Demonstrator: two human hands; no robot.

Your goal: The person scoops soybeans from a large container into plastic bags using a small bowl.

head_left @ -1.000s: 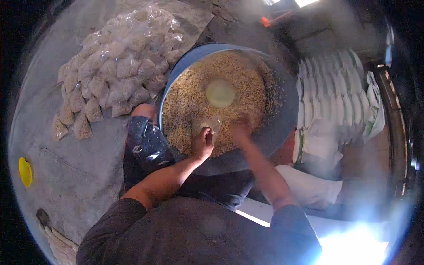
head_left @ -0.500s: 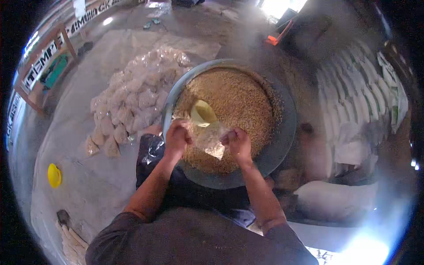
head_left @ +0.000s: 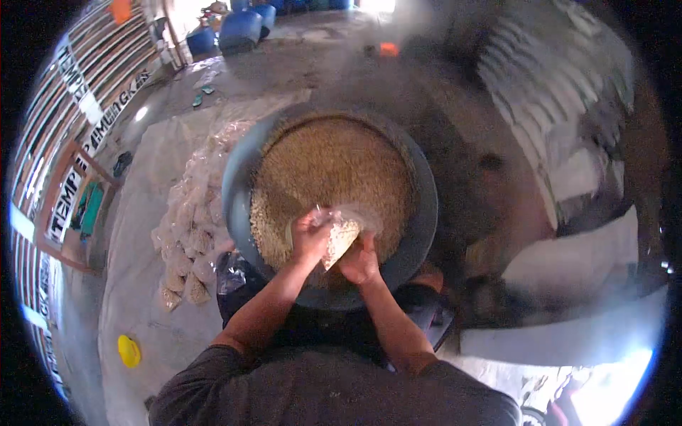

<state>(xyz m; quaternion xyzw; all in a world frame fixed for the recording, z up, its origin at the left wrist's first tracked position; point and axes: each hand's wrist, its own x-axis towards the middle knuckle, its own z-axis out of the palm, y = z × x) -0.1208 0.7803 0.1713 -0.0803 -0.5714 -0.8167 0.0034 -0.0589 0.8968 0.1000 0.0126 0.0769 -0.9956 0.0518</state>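
Observation:
A clear plastic bag with pale beans in its pointed lower corner is held between my two hands, tilted over a wide basin. My left hand is closed around the bag's left side. From the right, my right hand grips it, with its fingertips partly hidden by the plastic. Beneath them, the grey-blue round basin holds a broad bed of loose beans. A pale edge shows beside my left hand; I cannot make out whether it is the scoop.
Filled clear bags are heaped on a pale ground sheet to the left. A yellow bowl-like object lies nearer me. Dark crumpled plastic is by the basin. Rows of long white packs lie right; blue drums stand far back.
My hands have come closer together and hold the bag more upright, beans gathered in its corner. The pale yellow scoop is no longer plainly visible on the beans. The camera view has shifted.

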